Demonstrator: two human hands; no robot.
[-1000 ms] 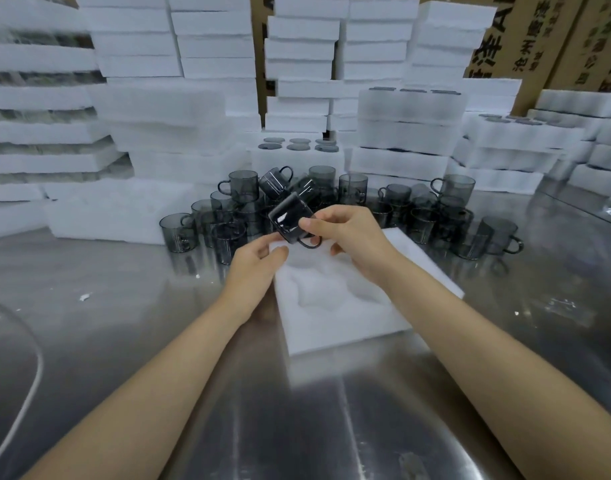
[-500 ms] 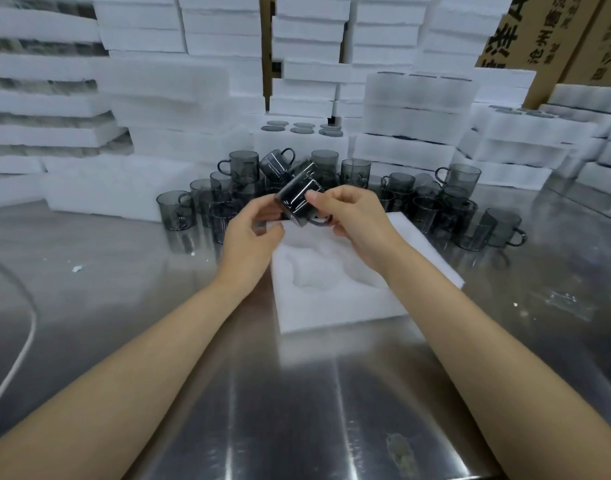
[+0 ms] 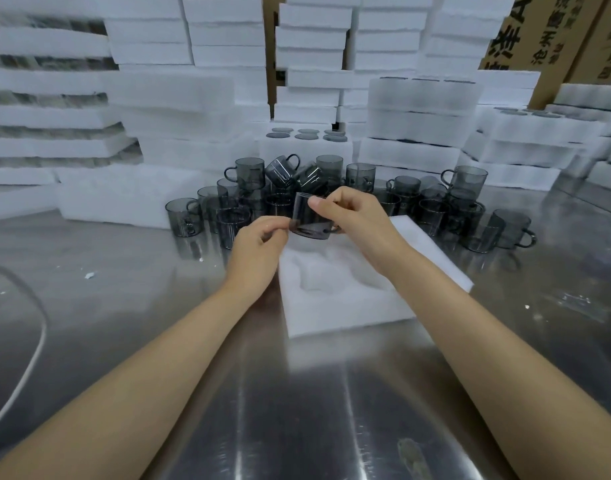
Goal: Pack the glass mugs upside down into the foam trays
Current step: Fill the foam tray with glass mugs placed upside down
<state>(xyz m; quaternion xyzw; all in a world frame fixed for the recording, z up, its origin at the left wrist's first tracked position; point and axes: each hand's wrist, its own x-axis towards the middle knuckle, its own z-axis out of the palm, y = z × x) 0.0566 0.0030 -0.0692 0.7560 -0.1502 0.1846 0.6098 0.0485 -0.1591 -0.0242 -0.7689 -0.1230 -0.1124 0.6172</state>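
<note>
Mug (image 3: 305, 214) turned straighter over foam tray (image 3: 349, 306), right grip (image 3: 359, 223) clasping it, left grip (image 3: 259, 247) pinching

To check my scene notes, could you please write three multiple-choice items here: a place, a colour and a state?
1. Where is the held mug?
A. On the floor.
B. In the air by the foam tray's far end.
C. On a shelf.

2. What colour is the mugs' glass?
A. Amber.
B. Green.
C. Smoky grey.

3. The tray's visible pockets are:
A. Empty.
B. Filled with mugs.
C. Covered by a lid.

Answers:
1 B: the left hand and right hand hold it there.
2 C: the loose mugs behind are grey too.
3 A: only bare white foam shows.
</note>
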